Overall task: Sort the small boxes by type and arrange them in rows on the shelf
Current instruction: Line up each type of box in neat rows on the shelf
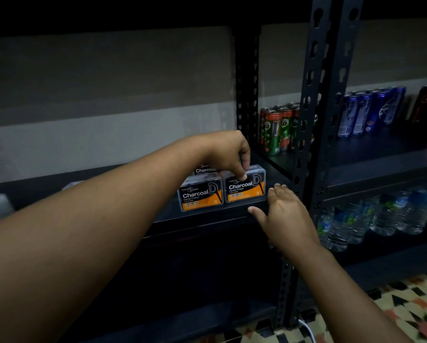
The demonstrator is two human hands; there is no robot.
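The left hand point(228, 154) is pinching the right Charcoal flosser box point(245, 185) from above; the right hand point(285, 211), fingers relaxed and holding nothing, is waiting at its 4 o'clock.

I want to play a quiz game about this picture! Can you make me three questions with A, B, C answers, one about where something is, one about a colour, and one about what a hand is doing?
1. Where are the green cans?
A. On the floor
B. Right of the floss boxes, behind the post
C. On top of the boxes

2. What colour is the band on the front Charcoal boxes?
A. Orange
B. Pink
C. Purple

3. What is the left hand doing?
A. Resting at the side
B. Holding a can
C. Pinching the right front box

Answers: 1 B, they stand on the neighbouring shelf. 2 A, orange shows under the name. 3 C, fingertips grip its top edge, while the right hand hovers open.
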